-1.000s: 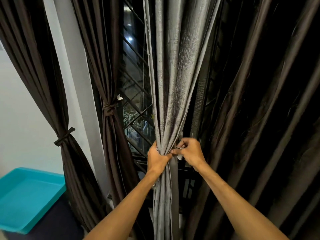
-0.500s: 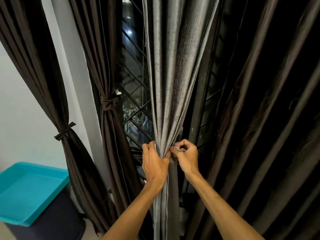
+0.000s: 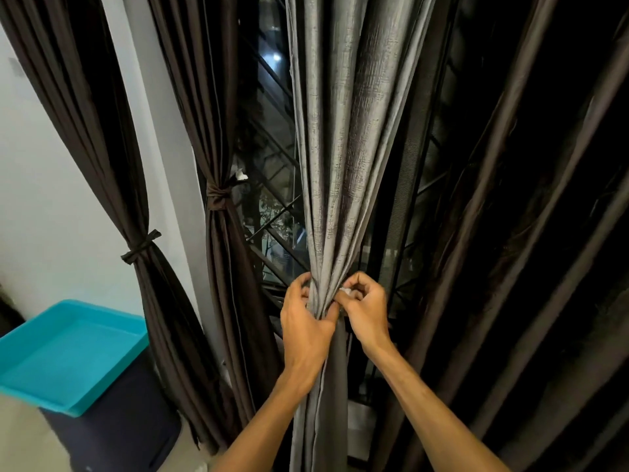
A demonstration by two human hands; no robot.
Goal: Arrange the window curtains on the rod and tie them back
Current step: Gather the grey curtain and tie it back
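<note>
A grey textured curtain (image 3: 343, 131) hangs in the middle, gathered into a tight bunch at waist height. My left hand (image 3: 306, 325) is wrapped around that bunch from the left. My right hand (image 3: 366, 310) pinches the bunch from the right, with a small white bit (image 3: 346, 291) showing between its fingers. Two dark brown curtains hang to the left, one (image 3: 102, 158) bound by a tie-back (image 3: 141, 247), the other (image 3: 204, 97) knotted by a tie-back (image 3: 218, 195). The rod is out of view.
A loose dark brown curtain (image 3: 527, 216) fills the right side. Behind the curtains a window with a metal grille (image 3: 269, 212) shows darkness outside. A turquoise tray (image 3: 68, 356) rests on a dark bin (image 3: 115, 437) at the lower left, by a white wall (image 3: 44, 185).
My view has tilted slightly and the hands sit a little lower in frame. My right hand's fingers have closed tighter against the bunch; my left hand keeps its grip.
</note>
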